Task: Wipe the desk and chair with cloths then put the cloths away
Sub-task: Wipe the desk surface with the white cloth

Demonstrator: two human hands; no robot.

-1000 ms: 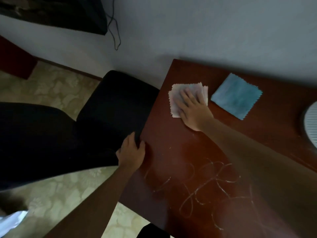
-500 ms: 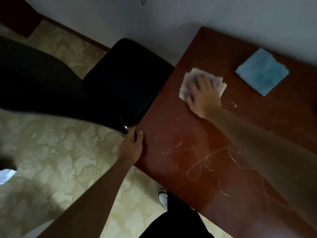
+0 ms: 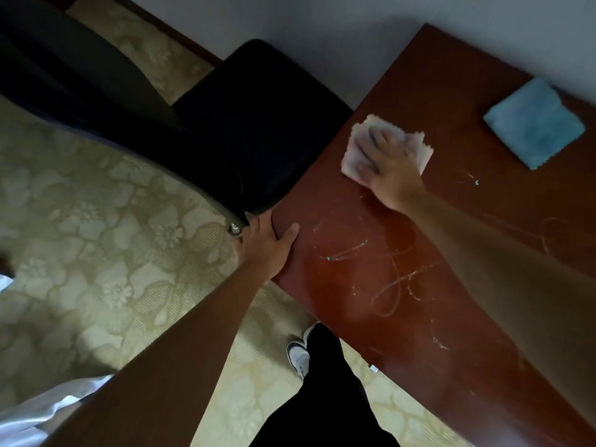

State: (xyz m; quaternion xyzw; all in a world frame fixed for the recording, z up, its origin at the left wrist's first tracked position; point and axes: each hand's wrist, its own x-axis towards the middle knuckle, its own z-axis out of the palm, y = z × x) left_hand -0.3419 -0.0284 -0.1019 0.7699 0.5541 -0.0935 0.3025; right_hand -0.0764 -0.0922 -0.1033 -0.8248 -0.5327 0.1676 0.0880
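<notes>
A reddish-brown desk (image 3: pixel 371 317) fills the right side, marked with pale scribbles. My right hand (image 3: pixel 387 166) presses flat on a folded pinkish-white cloth (image 3: pixel 354 137) near the desk's far left corner. A blue cloth (image 3: pixel 533 122) lies flat on the desk to the right of it, untouched. My left hand (image 3: pixel 266 241) grips the desk's left edge, thumb on top and fingers curled down over the side. A black padded chair (image 3: pixel 251 124) stands against that edge, just beyond my left hand.
Beige flowered carpet (image 3: pixel 96 237) covers the floor on the left. A grey wall (image 3: pixel 322 33) runs behind desk and chair. My dark trouser leg (image 3: pixel 322 398) and white shoe (image 3: pixel 298 356) stand by the desk's near edge.
My right hand has slid the pinkish cloth across the desk near its far corner. The camera has tilted down and shifted. My left hand keeps its grip on the desk edge.
</notes>
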